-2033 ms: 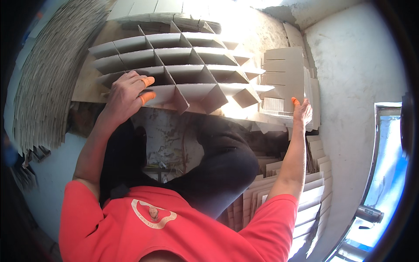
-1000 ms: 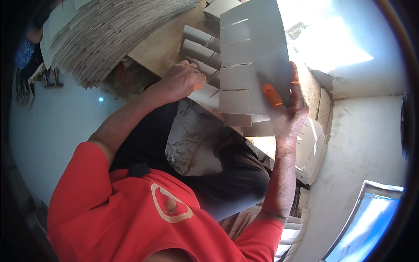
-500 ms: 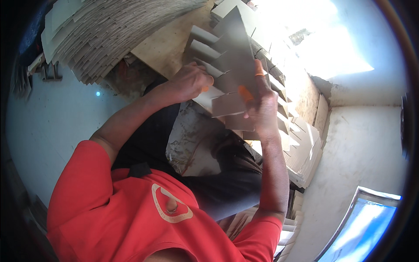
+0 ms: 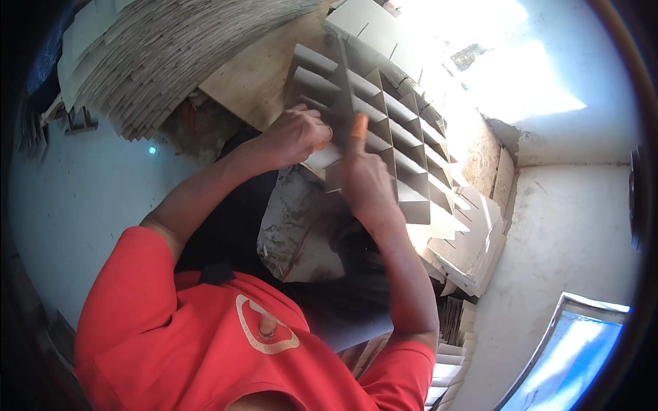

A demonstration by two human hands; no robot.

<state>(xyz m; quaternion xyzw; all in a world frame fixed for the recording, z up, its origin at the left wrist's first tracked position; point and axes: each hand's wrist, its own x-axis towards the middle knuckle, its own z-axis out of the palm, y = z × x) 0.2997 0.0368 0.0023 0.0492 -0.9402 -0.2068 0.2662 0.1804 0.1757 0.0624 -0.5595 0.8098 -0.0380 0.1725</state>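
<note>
A cardboard divider grid of crossed grey-brown strips stands in front of me, forming rows of open cells. At its left side my left hand is closed with curled fingers at the ends of the cross strips. What it pinches is partly hidden. My right hand is on a long cardboard strip that stands on edge across the others. Its index finger, in an orange finger cover, lies along that strip; the thumb is hidden. An orange cover also shows on a left finger.
A tall, fanned stack of cardboard sheets rises at the far left, beside a wooden board. Slotted cardboard sheets lie right of the grid, near the pale wall. A blue, shiny panel stands at lower right.
The long strip, earlier tilted flat toward me over the grid, now stands on edge among the cross strips. My right hand has moved left and down with it. My left hand has barely moved.
</note>
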